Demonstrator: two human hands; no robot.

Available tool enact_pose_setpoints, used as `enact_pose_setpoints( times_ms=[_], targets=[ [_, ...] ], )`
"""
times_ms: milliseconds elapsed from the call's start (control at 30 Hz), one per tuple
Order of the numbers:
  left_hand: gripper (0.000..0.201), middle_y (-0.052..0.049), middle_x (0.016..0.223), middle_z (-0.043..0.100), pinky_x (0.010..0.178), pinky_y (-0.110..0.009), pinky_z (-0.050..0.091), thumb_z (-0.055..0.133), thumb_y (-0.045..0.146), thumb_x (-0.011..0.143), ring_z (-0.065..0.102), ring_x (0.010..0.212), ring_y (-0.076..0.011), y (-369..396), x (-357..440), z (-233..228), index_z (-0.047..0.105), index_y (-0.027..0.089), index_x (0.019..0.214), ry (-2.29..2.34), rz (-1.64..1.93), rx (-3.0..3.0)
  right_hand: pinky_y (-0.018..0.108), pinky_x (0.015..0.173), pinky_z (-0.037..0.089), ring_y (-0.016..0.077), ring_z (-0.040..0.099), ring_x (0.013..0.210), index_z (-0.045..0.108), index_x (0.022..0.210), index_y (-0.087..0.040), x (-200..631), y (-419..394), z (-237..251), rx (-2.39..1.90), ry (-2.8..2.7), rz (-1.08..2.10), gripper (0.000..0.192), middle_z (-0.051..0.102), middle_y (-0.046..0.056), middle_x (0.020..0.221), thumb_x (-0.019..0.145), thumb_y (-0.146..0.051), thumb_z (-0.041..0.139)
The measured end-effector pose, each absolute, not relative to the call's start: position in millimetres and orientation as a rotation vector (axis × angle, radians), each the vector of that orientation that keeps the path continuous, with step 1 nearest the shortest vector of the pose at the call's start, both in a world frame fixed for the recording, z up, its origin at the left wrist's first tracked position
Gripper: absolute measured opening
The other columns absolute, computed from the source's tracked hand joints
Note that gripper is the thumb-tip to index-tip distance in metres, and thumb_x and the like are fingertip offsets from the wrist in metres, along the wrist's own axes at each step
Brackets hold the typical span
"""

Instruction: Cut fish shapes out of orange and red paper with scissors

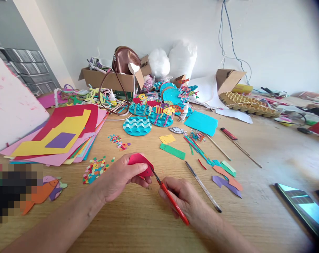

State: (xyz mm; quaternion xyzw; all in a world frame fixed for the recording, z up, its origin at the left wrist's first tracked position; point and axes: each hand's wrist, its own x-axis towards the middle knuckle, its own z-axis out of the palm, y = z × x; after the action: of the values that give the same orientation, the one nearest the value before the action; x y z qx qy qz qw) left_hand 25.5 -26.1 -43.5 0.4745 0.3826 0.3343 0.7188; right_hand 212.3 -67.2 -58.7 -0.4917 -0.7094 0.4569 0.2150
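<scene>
- Head view, left hand [122, 175]: fingers closed around a small red paper piece [140, 162], held just above the counter [267, 154], thumb and fingertips right at the edge being cut.
- Right hand [187, 198]: wrapped around red-handled scissors [170, 196], blade tips at the lower right edge of the paper, just beside the left fingertips.
- Risk 1: blades and left fingertips are near touching. A slip or an over-long snip could nick a finger.
- Risk 2: paper is small and curled in the grip; can't tell how much is supported. If it flexes at the blades, the cut likely wanders or tears.
- Risk 3: a pen [203, 186] lies on the counter just right of the right hand. An outward wrist sweep could knock it rolling.
- Risk 4: a phone [304, 207] sits near the counter's right edge, well apart from the hands; low risk unless the right forearm swings wide.
- Risk 5: loose confetti dots [95, 170] lie just left of the left wrist. Dragging the forearm would scatter them.
- Card stack [62, 135] and blue wave discs [137, 125] sit further back, clear of the cut.
</scene>
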Motion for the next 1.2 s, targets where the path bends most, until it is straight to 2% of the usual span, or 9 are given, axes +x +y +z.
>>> enact_pose_setpoints(
  times_ms=[267,533,800,1200],
  targets=[
    [0.015,-0.005,0.068,0.067,0.053,-0.023,0.05,0.053,0.024,0.079,0.062,0.061,-0.0141,-27,26,-43,0.062,0.012,0.076,0.866,0.762,1.037,0.02,0.042,0.023,0.0069,0.032,0.045,0.035,0.058,-0.019,211,-68,-59,-1.357,-1.961,1.274,0.03,0.032,-0.007,0.05,0.086,-0.029,0.04],
    [0.014,-0.003,0.064,0.066,0.05,-0.021,0.048,0.056,0.025,0.077,0.06,0.057,-0.0122,-29,29,-44,0.063,0.013,0.075,0.912,0.832,1.015,0.019,0.04,0.024,0.0062,0.036,0.041,0.037,0.059,-0.019,211,-68,-59,-1.376,-1.891,1.363,0.029,0.037,-0.007,0.048,0.086,-0.031,0.04],
    [0.015,-0.001,0.06,0.063,0.046,-0.019,0.045,0.057,0.028,0.076,0.057,0.053,-0.0108,-34,36,-47,0.061,0.013,0.075,0.937,0.87,0.977,0.015,0.035,0.026,0.005,0.037,0.037,0.035,0.059,-0.019,210,-69,-60,-1.336,-1.678,1.603,0.038,0.036,-0.008,0.046,0.084,-0.046,0.046],
    [0.016,0.0,0.06,0.061,0.047,-0.019,0.043,0.055,0.029,0.078,0.056,0.054,-0.0101,-39,40,-46,0.06,0.014,0.074,0.918,0.888,1.001,0.015,0.033,0.026,0.0049,0.037,0.036,0.039,0.062,-0.018,209,-69,-60,-1.319,-1.631,1.655,0.041,0.041,-0.007,0.047,0.083,-0.054,0.043]
  ],
)
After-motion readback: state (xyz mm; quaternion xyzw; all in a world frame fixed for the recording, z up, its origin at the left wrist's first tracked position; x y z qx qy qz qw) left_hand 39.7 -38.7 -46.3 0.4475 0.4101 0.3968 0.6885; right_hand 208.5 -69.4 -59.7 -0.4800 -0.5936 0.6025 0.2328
